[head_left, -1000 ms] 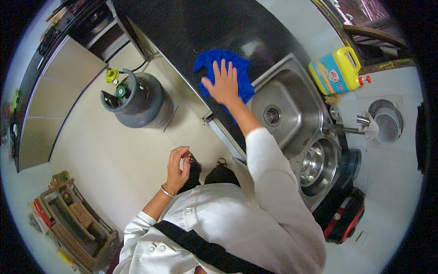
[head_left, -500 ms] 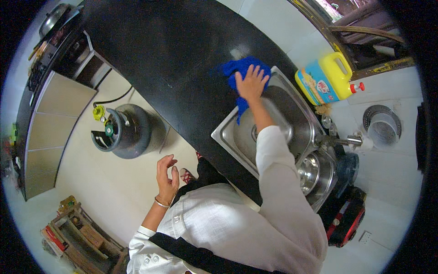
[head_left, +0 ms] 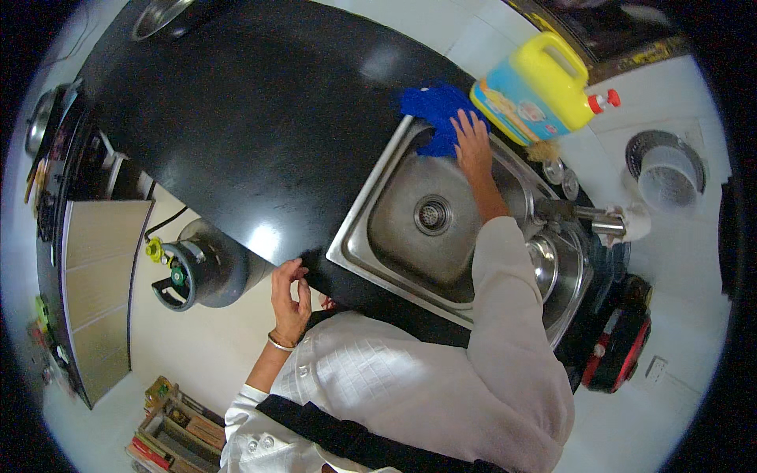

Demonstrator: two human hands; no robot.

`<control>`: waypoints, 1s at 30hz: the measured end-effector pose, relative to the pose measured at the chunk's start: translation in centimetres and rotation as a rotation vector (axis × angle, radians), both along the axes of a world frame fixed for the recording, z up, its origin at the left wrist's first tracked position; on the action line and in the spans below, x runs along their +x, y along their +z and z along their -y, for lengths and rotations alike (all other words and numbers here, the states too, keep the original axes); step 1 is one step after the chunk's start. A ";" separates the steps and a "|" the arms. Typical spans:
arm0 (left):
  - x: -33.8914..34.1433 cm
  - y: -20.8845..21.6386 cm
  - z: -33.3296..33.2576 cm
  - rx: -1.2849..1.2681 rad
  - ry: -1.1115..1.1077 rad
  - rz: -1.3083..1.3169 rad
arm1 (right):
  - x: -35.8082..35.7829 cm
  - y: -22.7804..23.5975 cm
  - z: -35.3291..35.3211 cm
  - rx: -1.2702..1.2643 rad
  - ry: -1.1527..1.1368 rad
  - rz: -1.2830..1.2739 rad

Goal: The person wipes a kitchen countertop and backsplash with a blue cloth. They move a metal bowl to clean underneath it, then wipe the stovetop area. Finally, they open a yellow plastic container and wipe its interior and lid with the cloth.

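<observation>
My right hand (head_left: 475,150) lies flat with fingers stretched out on the right part of a blue cloth (head_left: 438,109). The crumpled cloth covers the far corner of the steel sink (head_left: 377,206) and hangs partly over its rim into the basin. What the palm and fingertips do underneath is hidden. Low over the counter's near edge, my left hand (head_left: 290,303) hovers with loosely bent fingers, thumb apart, holding nothing. A bracelet circles that wrist.
A yellow jug (head_left: 544,87) with a red cap stands right beside the cloth, against the wall. A faucet (head_left: 579,214) reaches over the sink's right side, near a steel bowl (head_left: 542,264). Left of me, a gas cylinder (head_left: 225,264) stands below the black counter (head_left: 236,118).
My right hand has moved right with the cloth, from the counter beside the sink to its far corner near the jug. The left hand keeps its loose pose. My view has shifted.
</observation>
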State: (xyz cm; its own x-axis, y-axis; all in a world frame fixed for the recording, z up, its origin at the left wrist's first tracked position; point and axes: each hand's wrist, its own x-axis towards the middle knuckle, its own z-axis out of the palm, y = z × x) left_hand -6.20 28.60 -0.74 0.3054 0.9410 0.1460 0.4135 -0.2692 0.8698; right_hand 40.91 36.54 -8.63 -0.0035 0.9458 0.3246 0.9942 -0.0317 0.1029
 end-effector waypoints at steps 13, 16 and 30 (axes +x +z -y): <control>2.4 0.4 -0.8 -0.050 -0.237 0.066 | 4.4 -4.9 11.0 0.202 -0.995 0.036; 1.3 0.1 -0.5 -0.035 -0.260 0.085 | 0.4 -3.2 4.1 0.127 -0.951 -0.159; -5.3 1.3 -0.3 0.147 -0.312 0.027 | -28.5 2.7 5.6 -0.187 -0.339 -0.878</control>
State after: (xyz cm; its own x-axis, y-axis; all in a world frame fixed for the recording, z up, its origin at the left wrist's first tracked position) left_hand -11.45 28.88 0.60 0.5693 0.7711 0.2852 0.2688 -0.5024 0.8218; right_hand 12.39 30.95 -5.94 0.4527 0.8885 -0.0757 0.6597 -0.3908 -0.6419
